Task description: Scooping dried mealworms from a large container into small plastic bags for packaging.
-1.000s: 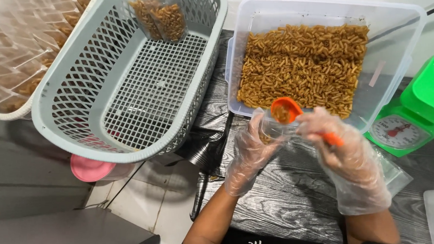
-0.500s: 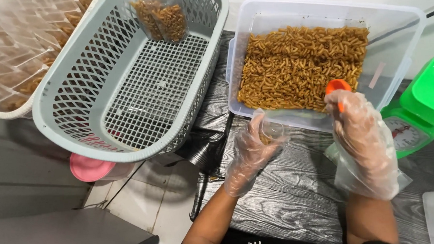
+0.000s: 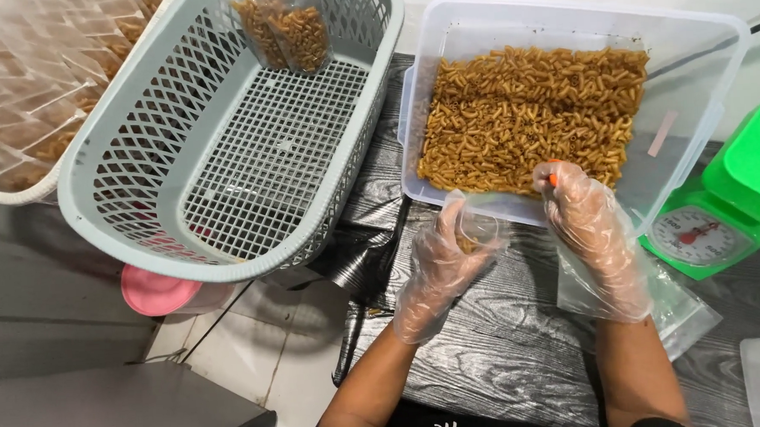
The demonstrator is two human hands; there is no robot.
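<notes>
Scooping looked to be the step in hand, seen from the head camera: the right hand (image 3: 593,238), in a loose clear glove, was closed around an orange scoop (image 3: 553,168) of which only a sliver showed above the fingers, and it reached over the near wall of the clear plastic tub (image 3: 697,46) into the heap of brown fried macaroni snack (image 3: 529,113) filling it. The left hand (image 3: 442,266), gloved the same way, was closed on a small clear bag (image 3: 475,231) just in front of the tub's near wall, its mouth held up and a little snack seeming to lie at the bottom. The tub stood at the far edge of the dark wood-grain bench (image 3: 506,353), and both hands worked between it and the bench's near edge. As a judgement, the next move called for lifting a loaded scoop clear of the tub's wall and tipping it into the narrow bag mouth without spilling; the slack glove and the limp bag made that aim fiddly. At the bench's right edge sat a green dial scale (image 3: 697,238) with a green container (image 3: 754,167) behind it, and spare clear bags (image 3: 674,307) lay under the right wrist. Off the left edge hung a grey lattice basket (image 3: 224,169) holding two filled packets (image 3: 282,30) at its far end, with a pink tub (image 3: 157,291) below it and a white basket of packets (image 3: 16,101) further left. Nothing stood between scoop and bag but the tub's own wall.
</notes>
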